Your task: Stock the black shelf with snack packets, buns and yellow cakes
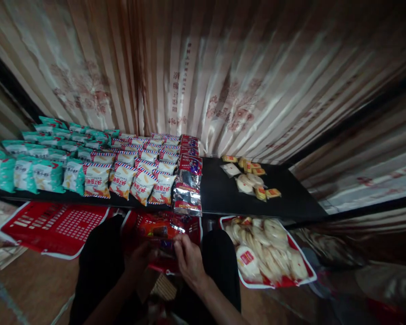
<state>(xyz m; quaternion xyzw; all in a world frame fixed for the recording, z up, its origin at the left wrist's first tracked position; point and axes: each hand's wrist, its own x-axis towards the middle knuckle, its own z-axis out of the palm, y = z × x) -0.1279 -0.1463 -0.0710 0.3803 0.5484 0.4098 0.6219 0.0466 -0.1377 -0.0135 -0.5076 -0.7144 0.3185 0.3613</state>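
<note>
Between my knees, both hands are over a red basket [126, 230] holding orange and red snack packets [157, 225]. My right hand [189, 259] is closed, with thumb and fingers pinching the edge of a dark red and purple snack packet [167, 244]. My left hand [140, 259] lies in shadow at the packet's other side, its fingers curled at the edge; detail there is dim. Just above the hands, a column of red and silver packets [189, 174] lies overlapped on the black table [219, 194].
Left of that column stand rows of white-and-orange snack bags [96, 179] and teal bags [49, 176]. Small yellow packets and round white cakes [246, 183] lie at right. Below are an overturned-looking red basket [57, 225] and a basket [309, 271] of wrapped cakes. Curtains [189, 67] hang behind.
</note>
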